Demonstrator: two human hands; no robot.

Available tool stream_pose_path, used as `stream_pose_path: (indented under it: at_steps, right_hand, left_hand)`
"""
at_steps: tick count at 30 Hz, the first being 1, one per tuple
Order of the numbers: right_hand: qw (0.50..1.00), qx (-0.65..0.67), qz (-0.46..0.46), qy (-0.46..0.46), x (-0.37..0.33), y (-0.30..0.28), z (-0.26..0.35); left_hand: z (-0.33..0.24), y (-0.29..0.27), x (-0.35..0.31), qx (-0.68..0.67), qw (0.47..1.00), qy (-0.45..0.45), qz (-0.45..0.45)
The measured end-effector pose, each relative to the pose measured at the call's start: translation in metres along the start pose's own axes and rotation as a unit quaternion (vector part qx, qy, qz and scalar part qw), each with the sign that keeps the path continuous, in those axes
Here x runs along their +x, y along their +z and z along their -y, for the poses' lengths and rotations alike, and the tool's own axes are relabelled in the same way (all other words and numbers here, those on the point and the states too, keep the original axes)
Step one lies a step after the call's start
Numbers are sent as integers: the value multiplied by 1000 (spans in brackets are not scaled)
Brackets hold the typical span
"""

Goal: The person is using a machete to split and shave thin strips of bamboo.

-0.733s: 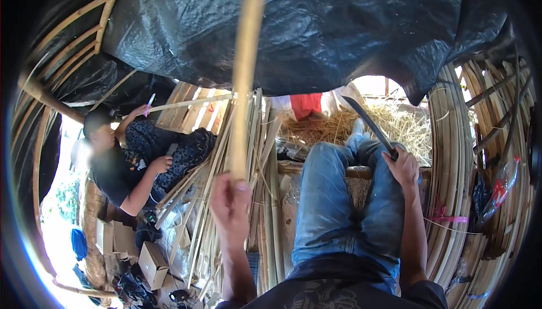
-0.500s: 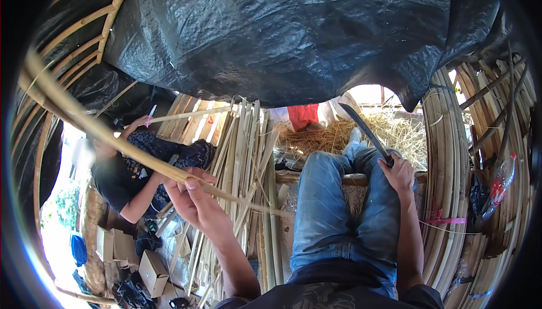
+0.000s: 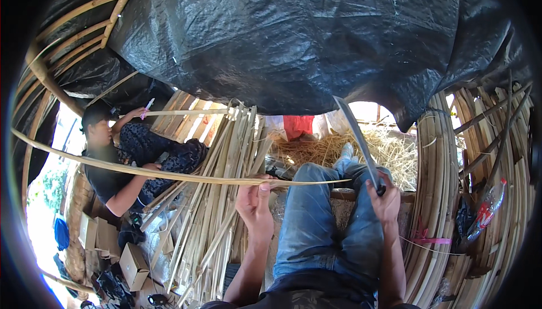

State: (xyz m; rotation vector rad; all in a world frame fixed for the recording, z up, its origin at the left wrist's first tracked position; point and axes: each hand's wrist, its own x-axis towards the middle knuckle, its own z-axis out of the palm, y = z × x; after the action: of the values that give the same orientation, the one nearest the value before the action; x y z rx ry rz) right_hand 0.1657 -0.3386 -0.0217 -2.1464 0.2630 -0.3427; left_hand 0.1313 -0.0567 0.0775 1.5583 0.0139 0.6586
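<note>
A black tarp hangs beyond the jeans; a heap of pale strips lies left of them. The long strip, slanting steeply a moment ago, has swung nearly level, tip now over the jeans, bringing it, I'd judge, within reach of the knife. The left hand pinches it, thumb against fingers; the right hand wraps the knife's handle tightly.

I hold a long, pale, slightly bowed strip crosswise, its thin right end near my black-handled knife, whose long blade points far, leaning left.
</note>
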Motion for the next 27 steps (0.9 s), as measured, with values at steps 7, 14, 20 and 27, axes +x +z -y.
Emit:
stream_pose_path:
  at_steps: [7, 14, 20, 27]
  right_hand:
    - [970, 220, 99, -37, -41, 27, 50]
    - [839, 483, 154, 196, -57, 40, 81]
    - [803, 555, 83, 200, -42, 45, 104]
    - [796, 563, 49, 216, -17, 43, 90]
  left_hand:
    - [13, 26, -8, -92, 994, -32, -57]
    - [35, 15, -33, -156, 975, -151, -42]
    - [44, 23, -62, -225, 940, -255, -25]
    - [17, 20, -77, -283, 849, -423, 144]
